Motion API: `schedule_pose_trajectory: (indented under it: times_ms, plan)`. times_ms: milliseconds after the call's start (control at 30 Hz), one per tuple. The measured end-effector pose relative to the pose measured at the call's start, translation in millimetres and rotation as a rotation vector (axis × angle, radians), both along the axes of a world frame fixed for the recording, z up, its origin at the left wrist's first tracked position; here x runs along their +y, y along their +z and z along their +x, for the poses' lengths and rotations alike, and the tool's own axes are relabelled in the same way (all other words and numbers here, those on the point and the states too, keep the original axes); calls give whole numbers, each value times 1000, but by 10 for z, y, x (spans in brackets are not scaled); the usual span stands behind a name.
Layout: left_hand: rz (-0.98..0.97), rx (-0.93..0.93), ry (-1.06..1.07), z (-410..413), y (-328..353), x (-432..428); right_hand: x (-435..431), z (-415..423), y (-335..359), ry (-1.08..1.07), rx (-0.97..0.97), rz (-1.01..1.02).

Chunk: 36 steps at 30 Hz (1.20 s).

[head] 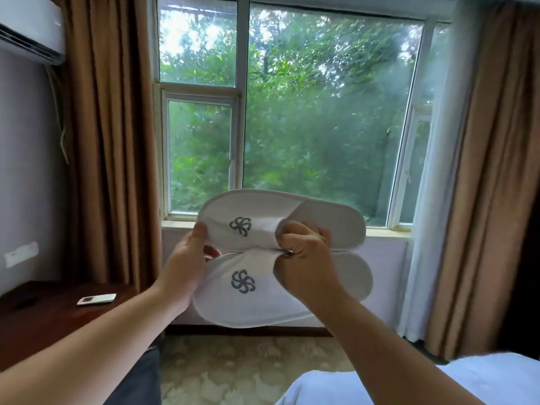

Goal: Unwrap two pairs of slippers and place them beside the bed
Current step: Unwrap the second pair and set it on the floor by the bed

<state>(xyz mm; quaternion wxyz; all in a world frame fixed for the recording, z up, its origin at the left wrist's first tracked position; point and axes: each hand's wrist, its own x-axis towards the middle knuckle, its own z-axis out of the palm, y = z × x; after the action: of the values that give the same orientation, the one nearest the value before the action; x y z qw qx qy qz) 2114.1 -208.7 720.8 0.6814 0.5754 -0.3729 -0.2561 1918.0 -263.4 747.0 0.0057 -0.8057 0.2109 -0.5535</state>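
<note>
At the centre of the frame, held up in front of a large white-framed window [292, 112] full of green foliage, is a pair of flat white fabric slippers [280, 258], one above the other with their long edges touching. Each carries a grey pinwheel-shaped emblem [240, 226] on its toe strap, toes pointing toward the left of the frame. The left hand [187, 258] is closed on the toe end, thumb pressed on the face of the upper slipper and fingertips showing in the seam between the two. The right hand [306, 255] is curled tight at the middle of the pair, fingers pinching where the two slippers meet, beside the strap opening of the upper one. No wrapper can be made out around the pair.

Brown curtains [111, 141] hang at either side of the window. At the lower left stands a dark wooden desk [43, 323] with a small white remote control [96, 299] lying on it, and a white air conditioner [32, 30] sits in the upper left corner. A white-sheeted bed [482, 381] fills the lower right corner, with pale patterned carpet [233, 366] beside it.
</note>
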Motion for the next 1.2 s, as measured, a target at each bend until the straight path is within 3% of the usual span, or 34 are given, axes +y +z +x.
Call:
schedule_pose_trajectory:
  times_ms: [400,1000,1200]
  plan:
    - [4,64,-182,162,-82,-1633,-1436,128,-142,-232,51,33]
    - [-8,52,-73,568,-52,-4206,-4180,613,-40,-7,-37,-26]
    - [6,86,-80,839,-181,-5046,-4976,846,-150,-93,-21,-28]
